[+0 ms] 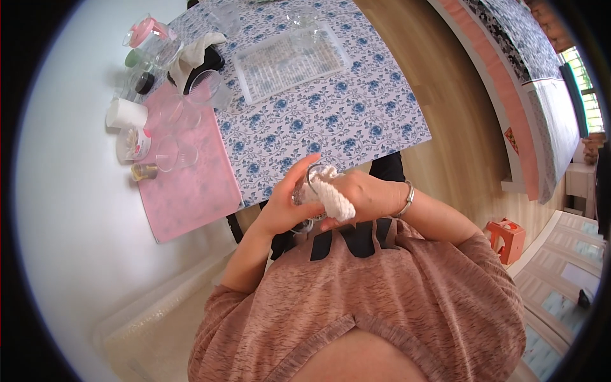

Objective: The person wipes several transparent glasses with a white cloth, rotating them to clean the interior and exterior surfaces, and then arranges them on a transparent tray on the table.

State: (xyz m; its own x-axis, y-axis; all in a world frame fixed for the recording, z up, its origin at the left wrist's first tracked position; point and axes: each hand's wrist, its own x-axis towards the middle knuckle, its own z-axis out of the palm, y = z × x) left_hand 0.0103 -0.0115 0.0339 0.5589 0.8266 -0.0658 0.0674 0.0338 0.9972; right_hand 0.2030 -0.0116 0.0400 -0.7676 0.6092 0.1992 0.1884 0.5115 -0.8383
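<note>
In front of my chest, a clear glass (310,180) is held tilted between my two hands. My left hand (280,207) is wrapped round its side, with the fingers stretched along the rim. My right hand (364,193) is closed on a white cloth (338,202), which is bunched at the glass's mouth. The cloth and the fingers hide much of the glass. Both hands are just off the table's near edge, above my lap.
A blue-flowered tablecloth (280,137) covers the table. On it are a shallow white tray (248,95), a pink mat (191,204), clear cups (176,154), a pink-lidded pitcher (145,30), a white roll (127,113) and a cloth over a black object (207,60). An orange stool (507,240) stands right.
</note>
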